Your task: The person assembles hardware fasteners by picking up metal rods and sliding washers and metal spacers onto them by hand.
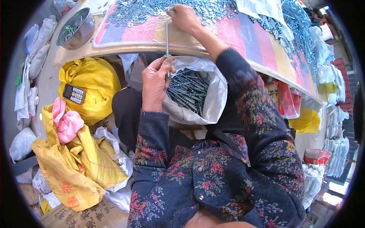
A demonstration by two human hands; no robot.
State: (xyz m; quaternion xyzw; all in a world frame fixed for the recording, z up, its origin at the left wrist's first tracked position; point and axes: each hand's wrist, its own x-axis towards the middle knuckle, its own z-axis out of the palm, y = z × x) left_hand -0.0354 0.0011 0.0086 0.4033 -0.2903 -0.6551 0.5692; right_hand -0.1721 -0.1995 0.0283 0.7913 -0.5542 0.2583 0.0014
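Note:
My left hand point(155, 81) is closed around the lower end of a long silvery bolt point(167, 40), holding it upright at the table's near edge. A small metal piece shows below the thumb, partly hidden by the fingers. Over the table, my right hand point(185, 18) has its fingertips drawn together at the near side of a spread of flat washers point(133, 15). What those fingertips pinch, if anything, is too small to make out. Below and beside my left hand, a white sack point(219, 100) stands open with many dark bolts point(188, 91) inside.
A striped cloth point(140, 34) covers the table, with piled long bolts point(294, 22) at right. A metal bowl point(81, 32) stands at the left corner. Below it, a phone point(73, 94) rests on a yellow bag point(102, 76). A crumpled yellow sack point(68, 174) and pink cloth point(65, 121) lie nearer.

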